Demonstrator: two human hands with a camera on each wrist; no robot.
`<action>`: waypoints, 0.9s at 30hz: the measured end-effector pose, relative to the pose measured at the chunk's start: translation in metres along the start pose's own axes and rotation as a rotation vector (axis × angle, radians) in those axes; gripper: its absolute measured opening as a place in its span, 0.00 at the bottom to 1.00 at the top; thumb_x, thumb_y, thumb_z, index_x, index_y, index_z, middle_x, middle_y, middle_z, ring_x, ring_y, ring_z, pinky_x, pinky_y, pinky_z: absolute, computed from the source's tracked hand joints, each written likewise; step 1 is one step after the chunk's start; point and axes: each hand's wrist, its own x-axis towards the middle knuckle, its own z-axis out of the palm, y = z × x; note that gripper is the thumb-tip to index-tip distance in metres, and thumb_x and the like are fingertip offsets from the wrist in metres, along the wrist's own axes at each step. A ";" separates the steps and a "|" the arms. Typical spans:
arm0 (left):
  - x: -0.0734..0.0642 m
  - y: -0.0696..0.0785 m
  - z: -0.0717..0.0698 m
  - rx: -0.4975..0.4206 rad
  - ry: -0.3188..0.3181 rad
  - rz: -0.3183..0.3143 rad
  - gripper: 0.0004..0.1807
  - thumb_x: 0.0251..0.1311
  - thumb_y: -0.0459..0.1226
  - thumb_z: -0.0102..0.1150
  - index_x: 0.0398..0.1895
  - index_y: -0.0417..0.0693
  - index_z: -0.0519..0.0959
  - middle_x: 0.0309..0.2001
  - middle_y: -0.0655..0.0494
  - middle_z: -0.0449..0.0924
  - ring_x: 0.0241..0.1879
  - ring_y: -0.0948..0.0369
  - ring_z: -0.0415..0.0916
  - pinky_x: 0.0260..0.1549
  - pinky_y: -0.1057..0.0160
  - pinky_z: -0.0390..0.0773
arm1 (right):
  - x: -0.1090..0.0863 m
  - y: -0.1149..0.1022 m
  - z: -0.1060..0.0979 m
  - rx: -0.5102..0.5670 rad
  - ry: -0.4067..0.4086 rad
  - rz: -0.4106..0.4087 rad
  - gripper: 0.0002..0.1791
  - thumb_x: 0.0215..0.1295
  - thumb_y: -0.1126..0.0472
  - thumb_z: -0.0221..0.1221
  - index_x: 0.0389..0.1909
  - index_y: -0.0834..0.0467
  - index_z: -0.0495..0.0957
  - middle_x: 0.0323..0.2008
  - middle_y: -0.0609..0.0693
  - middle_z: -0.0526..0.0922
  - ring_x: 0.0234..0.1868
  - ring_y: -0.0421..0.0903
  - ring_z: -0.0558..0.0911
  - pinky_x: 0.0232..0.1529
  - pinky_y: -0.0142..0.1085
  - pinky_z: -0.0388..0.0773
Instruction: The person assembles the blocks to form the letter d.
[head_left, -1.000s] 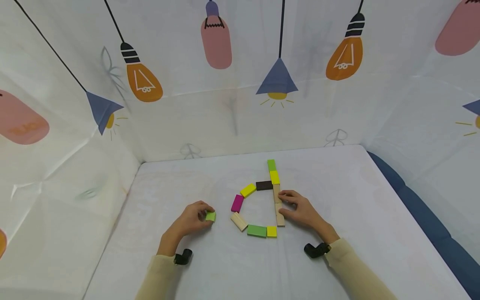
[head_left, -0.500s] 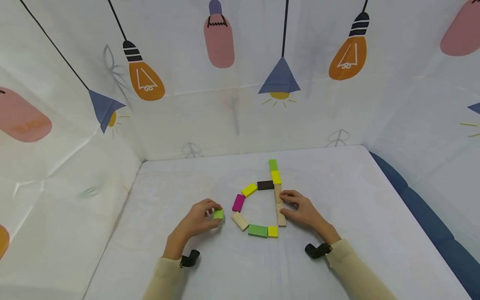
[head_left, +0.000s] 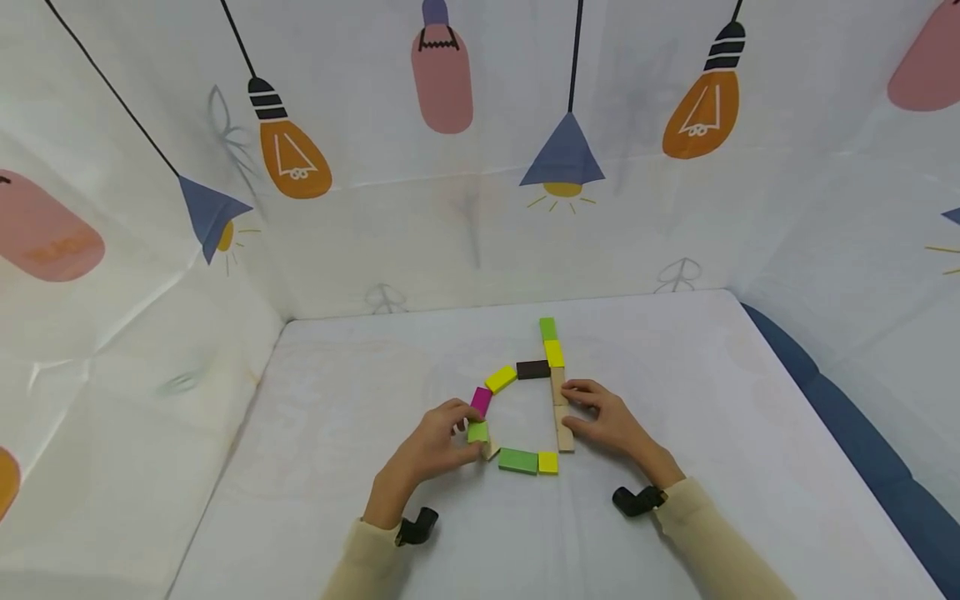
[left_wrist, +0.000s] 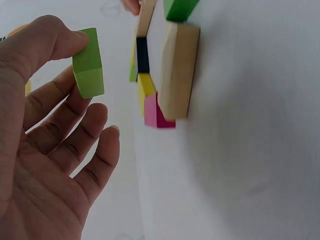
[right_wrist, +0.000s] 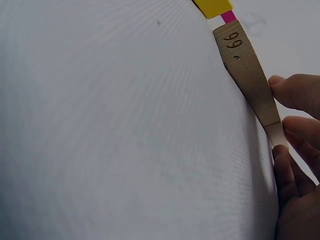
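In the head view my left hand (head_left: 431, 446) pinches a light green wooden block (head_left: 477, 432) between thumb and fingertips. It hovers at the left side of a block outline, partly covering a plain wooden block (head_left: 492, 451) and near a magenta block (head_left: 482, 401). The left wrist view shows the light green block (left_wrist: 89, 62) raised off the table. My right hand (head_left: 615, 425) rests at the outline's right side. Its thumb and fingertips touch the outer edge of two plain wooden blocks standing end to end, the nearer one (head_left: 565, 429) marked "66" in the right wrist view.
The outline continues with a yellow block (head_left: 501, 379), a dark brown block (head_left: 533, 369), a green block (head_left: 518, 461) and a small yellow block (head_left: 548, 463). Another yellow block (head_left: 553, 353) and a light green one (head_left: 547, 328) top the right column. White cloth (head_left: 300, 400) covers the table.
My left hand has carried the light green block rightward, from beside the outline to over its left side. The right hand stays against the plain wooden blocks.
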 end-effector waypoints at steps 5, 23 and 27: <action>0.005 0.013 0.011 0.016 -0.046 0.004 0.15 0.59 0.39 0.71 0.50 0.52 0.82 0.45 0.62 0.79 0.45 0.62 0.75 0.47 0.62 0.82 | 0.000 0.000 0.000 0.007 -0.007 0.005 0.28 0.63 0.57 0.71 0.63 0.61 0.81 0.65 0.58 0.77 0.68 0.61 0.75 0.66 0.59 0.73; 0.028 0.036 0.059 0.033 -0.126 0.100 0.17 0.63 0.45 0.69 0.54 0.55 0.84 0.49 0.64 0.82 0.48 0.65 0.77 0.47 0.70 0.79 | 0.000 -0.001 -0.002 -0.018 0.018 -0.028 0.26 0.64 0.58 0.70 0.62 0.62 0.81 0.64 0.60 0.78 0.67 0.64 0.75 0.64 0.62 0.73; 0.030 0.038 0.069 0.027 -0.124 0.118 0.16 0.63 0.45 0.70 0.53 0.54 0.84 0.49 0.64 0.83 0.48 0.67 0.76 0.49 0.71 0.78 | 0.000 -0.001 -0.003 -0.009 0.019 -0.033 0.26 0.64 0.59 0.70 0.62 0.63 0.81 0.64 0.60 0.78 0.67 0.64 0.75 0.64 0.62 0.73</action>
